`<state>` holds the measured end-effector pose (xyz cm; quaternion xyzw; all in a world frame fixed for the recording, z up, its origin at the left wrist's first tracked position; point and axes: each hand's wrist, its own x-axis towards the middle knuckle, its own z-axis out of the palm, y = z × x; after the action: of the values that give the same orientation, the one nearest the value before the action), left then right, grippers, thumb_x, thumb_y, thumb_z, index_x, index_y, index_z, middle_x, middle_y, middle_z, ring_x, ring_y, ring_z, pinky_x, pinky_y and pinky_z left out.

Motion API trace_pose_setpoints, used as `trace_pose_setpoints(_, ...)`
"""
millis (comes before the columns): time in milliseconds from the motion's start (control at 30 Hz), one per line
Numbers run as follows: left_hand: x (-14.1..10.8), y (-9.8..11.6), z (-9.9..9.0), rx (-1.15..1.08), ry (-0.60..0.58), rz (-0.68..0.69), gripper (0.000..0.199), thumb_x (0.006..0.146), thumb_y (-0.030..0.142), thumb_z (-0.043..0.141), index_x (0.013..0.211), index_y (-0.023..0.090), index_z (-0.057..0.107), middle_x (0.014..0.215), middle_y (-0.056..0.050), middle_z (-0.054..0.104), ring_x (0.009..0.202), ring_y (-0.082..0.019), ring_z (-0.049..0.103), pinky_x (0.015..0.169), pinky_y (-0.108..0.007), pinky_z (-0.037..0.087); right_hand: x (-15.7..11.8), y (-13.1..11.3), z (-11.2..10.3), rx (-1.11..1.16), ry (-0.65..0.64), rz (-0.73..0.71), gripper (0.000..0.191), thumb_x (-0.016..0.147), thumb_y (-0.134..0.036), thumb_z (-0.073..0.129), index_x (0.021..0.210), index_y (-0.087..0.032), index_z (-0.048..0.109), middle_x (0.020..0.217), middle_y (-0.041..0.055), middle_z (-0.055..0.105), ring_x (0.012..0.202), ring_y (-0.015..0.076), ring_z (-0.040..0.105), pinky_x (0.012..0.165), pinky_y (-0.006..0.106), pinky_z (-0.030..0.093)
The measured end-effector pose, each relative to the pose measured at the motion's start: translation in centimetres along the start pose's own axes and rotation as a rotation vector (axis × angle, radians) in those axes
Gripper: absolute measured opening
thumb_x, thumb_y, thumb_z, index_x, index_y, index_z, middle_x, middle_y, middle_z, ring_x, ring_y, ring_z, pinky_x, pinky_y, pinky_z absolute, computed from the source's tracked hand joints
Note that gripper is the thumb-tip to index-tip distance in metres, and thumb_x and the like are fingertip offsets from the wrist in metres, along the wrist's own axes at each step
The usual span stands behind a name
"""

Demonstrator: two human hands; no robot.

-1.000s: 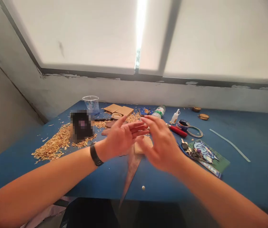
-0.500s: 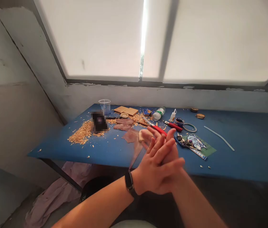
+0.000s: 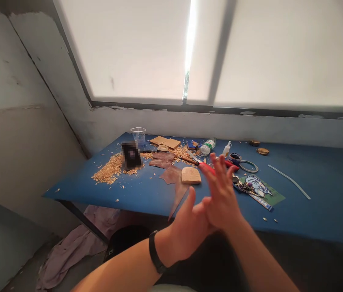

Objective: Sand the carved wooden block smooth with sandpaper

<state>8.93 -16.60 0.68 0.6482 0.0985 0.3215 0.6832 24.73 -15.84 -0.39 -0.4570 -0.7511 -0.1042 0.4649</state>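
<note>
My left hand [image 3: 186, 229], with a black band at the wrist, has its thumb raised and its fingers against the other palm; it holds nothing. Touching it, my right hand [image 3: 223, 198] has its fingers stretched out and is empty as well. Just beyond them a pale carved wood block [image 3: 191, 175] lies on brown leather pieces [image 3: 171, 174]. Behind my right hand are red-handled tools [image 3: 206, 167], partly covered by the fingers. To the right, a bunch of keys [image 3: 243, 186] rests beside a green patterned sheet [image 3: 270, 194].
On the blue table [image 3: 147, 198] are wood shavings [image 3: 108, 169], a blurred black object [image 3: 131, 156], a clear cup [image 3: 139, 136], a bottle [image 3: 208, 147], a small white glue bottle [image 3: 227, 149], a tape ring [image 3: 249, 166] and a pale strip [image 3: 290, 181]. Cloth [image 3: 74, 247] lies below.
My hands were laid over each other with fingers crossed; now they have slid apart, touching at the left fingers. The wood block shows fully. The view has shifted slightly left.
</note>
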Motion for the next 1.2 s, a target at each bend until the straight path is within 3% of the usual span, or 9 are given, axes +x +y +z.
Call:
trace_pose_setpoints(67, -1.9, 0.7, -0.2, -0.027, -0.017, -0.091, 0.082, 0.103, 0.084, 0.044, 0.157, 0.025, 0.064, 0.160, -0.023, 0.066, 0.148, -0.048, 0.063, 0.114, -0.064, 0.054, 0.6, 4.3, -0.4, -0.033, 0.059, 0.315, 0.086, 0.109, -0.080, 0.027, 0.165, -0.022, 0.056, 0.185, 0.0210, 0.035, 0.176, 0.0465, 0.020, 0.136, 0.082, 0.003)
trace_pose_setpoints(133, -3.5, 2.4, -2.0, -0.030, 0.047, -0.236, 0.091, 0.100, 0.091, 0.036, 0.151, 0.023, 0.068, 0.149, -0.024, 0.073, 0.132, -0.047, 0.074, 0.099, -0.059, 0.063, 0.8, 7.6, -1.0, -0.043, 0.152, 0.594, 0.103, 0.100, -0.092, 0.027, 0.151, -0.010, 0.065, 0.171, 0.0329, 0.051, 0.167, 0.0534, 0.038, 0.132, 0.080, 0.023)
trace_pose_setpoints(200, -4.2, 4.7, -5.8, 0.224, 0.366, -0.252, 0.083, 0.093, 0.088, 0.052, 0.134, 0.020, 0.077, 0.126, -0.021, 0.082, 0.106, -0.040, 0.081, 0.084, -0.050, 0.066, 0.9, 9.7, -1.8, -0.019, 0.161, 0.701, 0.094, 0.101, -0.088, 0.031, 0.135, -0.010, 0.071, 0.144, 0.0347, 0.072, 0.141, 0.0528, 0.065, 0.116, 0.073, 0.047)
trace_pose_setpoints(267, -4.0, 7.3, -11.2, 0.419, 0.646, -0.200, 0.062, 0.084, 0.067, 0.083, 0.124, 0.020, 0.078, 0.120, -0.015, 0.080, 0.111, -0.034, 0.076, 0.096, -0.045, 0.064, 1.4, 10.4, -2.5, 0.019, 0.114, 0.734, 0.074, 0.102, -0.078, 0.042, 0.120, -0.015, 0.075, 0.119, 0.0270, 0.082, 0.113, 0.0444, 0.077, 0.097, 0.060, 0.058)
trace_pose_setpoints(400, -2.8, 10.7, -23.0, 0.700, 1.200, -0.281, 0.038, 0.102, 0.039, 0.079, 0.132, 0.016, 0.070, 0.135, -0.012, 0.071, 0.122, -0.030, 0.070, 0.106, -0.052, 0.061, 4.1, 9.8, -2.6, 0.117, -0.077, 0.679, 0.047, 0.097, -0.066, 0.061, 0.099, -0.021, 0.076, 0.089, 0.0132, 0.084, 0.083, 0.0303, 0.078, 0.076, 0.041, 0.055)
trace_pose_setpoints(533, -3.6, 10.4, -29.5, 0.854, 1.470, -0.396, 0.053, 0.104, 0.039, 0.078, 0.151, 0.021, 0.063, 0.160, -0.015, 0.058, 0.140, -0.036, 0.062, 0.115, -0.061, 0.058, 7.6, 8.8, -1.5, 0.177, -0.232, 0.564, 0.045, 0.095, -0.065, 0.065, 0.092, -0.022, 0.076, 0.079, 0.0082, 0.081, 0.071, 0.0245, 0.071, 0.067, 0.036, 0.048)
trace_pose_setpoints(800, -5.5, 7.3, -32.0, 0.957, 1.377, -0.518, 0.058, 0.104, 0.038, 0.079, 0.155, 0.021, 0.058, 0.158, -0.015, 0.058, 0.133, -0.033, 0.066, 0.106, -0.054, 0.064, 12.1, 9.8, 3.3, 0.212, -0.281, 0.516, 0.043, 0.106, -0.058, 0.062, 0.087, -0.020, 0.073, 0.077, 0.0060, 0.078, 0.070, 0.0205, 0.067, 0.071, 0.035, 0.052)
trace_pose_setpoints(1000, -5.2, 6.4, -33.3, 0.990, 1.359, -0.608, 0.057, 0.104, 0.040, 0.078, 0.154, 0.021, 0.059, 0.156, -0.015, 0.060, 0.131, -0.033, 0.067, 0.105, -0.054, 0.064, 9.8, 11.2, 6.8, 0.176, -0.340, 0.629, 0.035, 0.110, -0.045, 0.072, 0.134, -0.019, 0.073, 0.135, 0.0093, 0.074, 0.113, 0.0251, 0.075, 0.098, 0.045, 0.067)
trace_pose_setpoints(1200, -5.3, 6.8, -32.6, 1.007, 1.336, -0.581, 0.060, 0.104, 0.040, 0.078, 0.156, 0.022, 0.056, 0.158, -0.015, 0.057, 0.131, -0.033, 0.065, 0.104, -0.053, 0.063, 8.5, 11.8, 7.0, 0.134, -0.428, 0.658, 0.037, 0.110, -0.044, 0.073, 0.138, -0.020, 0.072, 0.142, 0.0101, 0.072, 0.120, 0.0283, 0.074, 0.102, 0.048, 0.066)
